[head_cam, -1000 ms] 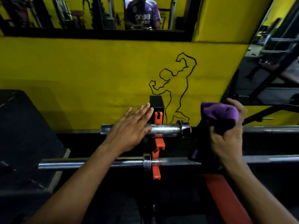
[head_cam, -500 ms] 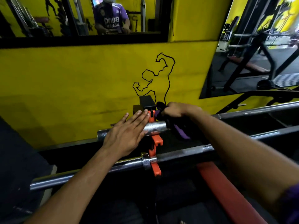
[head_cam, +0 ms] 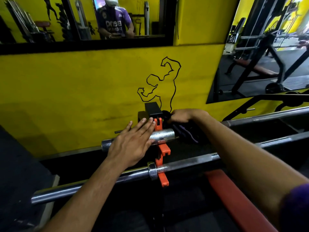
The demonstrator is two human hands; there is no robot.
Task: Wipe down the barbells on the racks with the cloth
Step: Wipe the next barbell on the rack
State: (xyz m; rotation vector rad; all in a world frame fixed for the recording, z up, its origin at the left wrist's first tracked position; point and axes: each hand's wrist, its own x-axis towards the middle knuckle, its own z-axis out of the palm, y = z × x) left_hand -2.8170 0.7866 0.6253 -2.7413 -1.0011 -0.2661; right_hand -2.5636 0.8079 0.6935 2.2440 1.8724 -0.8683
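My left hand (head_cam: 133, 144) lay flat, fingers straight, on the upper barbell's (head_cam: 163, 135) chrome sleeve at frame centre. My right hand (head_cam: 181, 116) clenched the purple cloth (head_cam: 185, 133) just right of the orange rack hook (head_cam: 161, 151), bunched against that same bar. The lower barbell (head_cam: 184, 163) crossed beneath both forearms, before the yellow wall (head_cam: 75, 91).

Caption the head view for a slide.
Left hand flat on the upper barbell's sleeve while the right hand works a purple cloth beside the orange rack hook.
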